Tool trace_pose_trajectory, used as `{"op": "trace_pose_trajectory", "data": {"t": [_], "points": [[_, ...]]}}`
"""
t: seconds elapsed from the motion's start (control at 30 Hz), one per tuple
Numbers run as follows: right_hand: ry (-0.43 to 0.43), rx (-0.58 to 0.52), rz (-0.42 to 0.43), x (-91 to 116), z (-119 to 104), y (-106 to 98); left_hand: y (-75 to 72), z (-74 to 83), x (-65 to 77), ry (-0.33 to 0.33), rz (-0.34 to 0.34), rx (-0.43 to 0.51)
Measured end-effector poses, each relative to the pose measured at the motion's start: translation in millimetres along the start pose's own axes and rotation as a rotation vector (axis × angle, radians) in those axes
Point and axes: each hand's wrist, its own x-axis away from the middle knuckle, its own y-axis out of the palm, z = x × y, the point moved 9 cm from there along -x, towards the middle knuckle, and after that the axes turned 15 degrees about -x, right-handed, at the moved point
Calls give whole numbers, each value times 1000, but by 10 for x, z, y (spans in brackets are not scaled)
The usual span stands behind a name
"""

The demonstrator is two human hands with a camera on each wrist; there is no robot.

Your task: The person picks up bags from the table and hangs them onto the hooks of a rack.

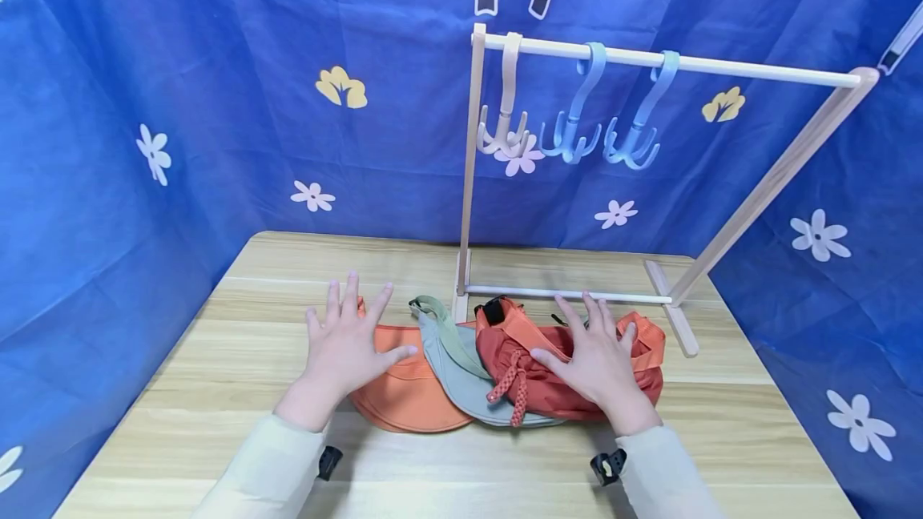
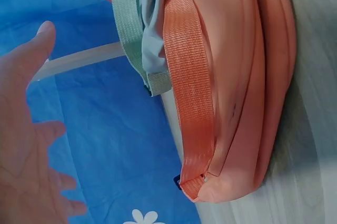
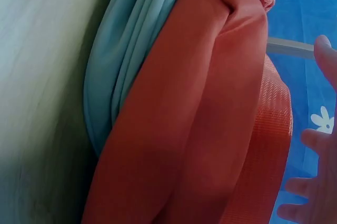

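Note:
Three soft fabric bags with webbing straps lie overlapping on the table. The orange bag [image 1: 418, 407] is at the left, the grey-green bag [image 1: 469, 395] in the middle, and the red bag [image 1: 548, 395] lies on top at the right. With fingers spread, my left hand [image 1: 346, 347] is over the orange bag's left end; the left wrist view shows it apart from the orange strap [image 2: 187, 77]. My right hand [image 1: 598, 355] hovers over the red bag, fingers also spread. In the right wrist view it holds nothing beside the red fabric [image 3: 179, 108].
Behind the bags stands a wooden rack [image 1: 771, 183] with a white top rod [image 1: 750, 68]. From the rod hang a beige multi-prong hook [image 1: 508, 82] and two blue ones [image 1: 586, 90], [image 1: 658, 94]. A blue patterned curtain [image 1: 238, 102] surrounds the wood-grain table [image 1: 252, 319].

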Motion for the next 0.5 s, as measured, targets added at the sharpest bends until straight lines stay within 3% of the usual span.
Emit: {"op": "trace_pose_trajectory", "data": {"t": [0.23, 0.5], "points": [[-30, 10, -18, 4, 3, -4, 14, 89, -31, 45, 24, -3], [-74, 21, -35, 14, 11, -18, -70, 293, -107, 110, 82, -14]]}}
